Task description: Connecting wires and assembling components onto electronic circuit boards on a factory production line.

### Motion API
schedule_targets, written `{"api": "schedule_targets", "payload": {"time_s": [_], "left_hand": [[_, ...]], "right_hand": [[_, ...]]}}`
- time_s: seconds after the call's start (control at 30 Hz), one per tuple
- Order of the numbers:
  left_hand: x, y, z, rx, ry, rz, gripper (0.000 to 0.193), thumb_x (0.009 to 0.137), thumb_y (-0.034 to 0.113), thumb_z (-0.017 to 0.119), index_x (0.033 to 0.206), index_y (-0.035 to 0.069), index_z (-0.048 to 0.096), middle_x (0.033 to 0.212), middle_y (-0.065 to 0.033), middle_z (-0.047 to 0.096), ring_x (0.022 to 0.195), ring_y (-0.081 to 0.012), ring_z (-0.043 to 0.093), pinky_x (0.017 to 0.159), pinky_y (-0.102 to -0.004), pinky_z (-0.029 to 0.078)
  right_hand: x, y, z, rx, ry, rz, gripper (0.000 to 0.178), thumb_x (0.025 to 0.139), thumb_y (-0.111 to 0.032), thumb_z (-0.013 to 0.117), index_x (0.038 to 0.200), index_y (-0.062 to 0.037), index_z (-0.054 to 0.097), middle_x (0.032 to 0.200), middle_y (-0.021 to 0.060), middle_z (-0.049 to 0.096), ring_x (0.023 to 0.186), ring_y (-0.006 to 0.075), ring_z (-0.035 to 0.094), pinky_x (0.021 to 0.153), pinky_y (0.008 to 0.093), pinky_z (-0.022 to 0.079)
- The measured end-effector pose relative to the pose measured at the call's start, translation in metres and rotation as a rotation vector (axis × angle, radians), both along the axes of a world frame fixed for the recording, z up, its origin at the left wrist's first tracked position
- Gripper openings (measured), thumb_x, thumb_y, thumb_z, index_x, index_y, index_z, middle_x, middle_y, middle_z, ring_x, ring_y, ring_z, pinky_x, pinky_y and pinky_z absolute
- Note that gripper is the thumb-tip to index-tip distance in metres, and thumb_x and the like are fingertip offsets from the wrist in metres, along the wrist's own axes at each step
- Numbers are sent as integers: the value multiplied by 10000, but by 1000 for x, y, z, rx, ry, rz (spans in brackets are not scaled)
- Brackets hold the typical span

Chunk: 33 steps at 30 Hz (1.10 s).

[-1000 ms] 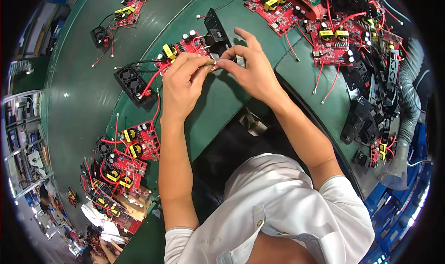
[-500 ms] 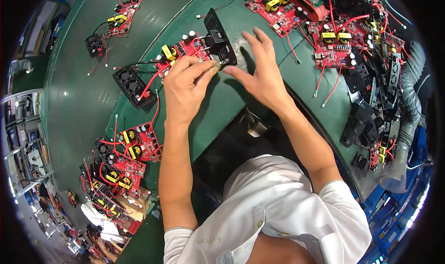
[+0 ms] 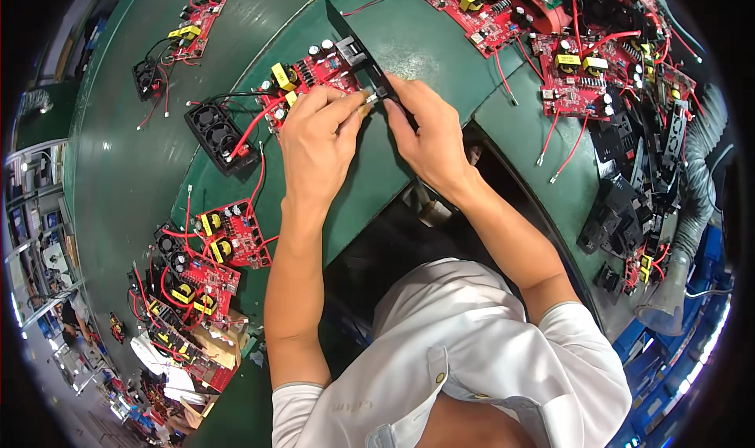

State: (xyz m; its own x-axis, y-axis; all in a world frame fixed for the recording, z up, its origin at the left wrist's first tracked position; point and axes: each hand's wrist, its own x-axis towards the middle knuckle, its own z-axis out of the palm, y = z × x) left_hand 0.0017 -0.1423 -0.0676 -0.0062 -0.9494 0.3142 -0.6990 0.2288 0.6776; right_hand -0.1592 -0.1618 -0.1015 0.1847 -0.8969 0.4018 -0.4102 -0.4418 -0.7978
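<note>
A: Since the earlier frame, the worker's right hand (image 3: 431, 130) has come in from the open air onto a black panel (image 3: 366, 53), and the panel's far end has swung left, so we see it nearly edge-on.

B: And the fingers, from where you stand?

A: The right hand's are closed on the panel's near end, thumb nearest the worker's body. The left hand (image 3: 314, 145) holds its own drawn together in a pinch, just beside that same end (what lies between them, if anything, I cannot tell).

B: Where is the piece being handled?

A: Over the green bench (image 3: 429, 51), in front of the worker. The panel stands tilted at the right end of a red circuit board (image 3: 325, 65); whether the two are joined is hard to make out. A black twin-fan unit (image 3: 212, 136) rests at the board's other end, a thick red cable (image 3: 255, 126) running between them.

B: The surroundings?

A: More red boards, one cluster (image 3: 206, 279) at lower left, another (image 3: 574, 86) at upper right, with a grey flexible hose (image 3: 698, 145) along the far right.
</note>
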Motion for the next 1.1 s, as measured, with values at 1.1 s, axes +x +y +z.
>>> {"api": "schedule_targets", "payload": {"time_s": [1.1], "left_hand": [[148, -4, 17, 223, 152, 312, 685, 812, 164, 741, 1435, 42, 486, 1334, -187, 611, 1213, -252, 579, 1044, -360, 431]], "right_hand": [[7, 6, -1, 143, -88, 61, 556, 783, -120, 840, 1234, 5, 541, 1062, 114, 629, 911, 186, 618, 819, 308, 509]]}}
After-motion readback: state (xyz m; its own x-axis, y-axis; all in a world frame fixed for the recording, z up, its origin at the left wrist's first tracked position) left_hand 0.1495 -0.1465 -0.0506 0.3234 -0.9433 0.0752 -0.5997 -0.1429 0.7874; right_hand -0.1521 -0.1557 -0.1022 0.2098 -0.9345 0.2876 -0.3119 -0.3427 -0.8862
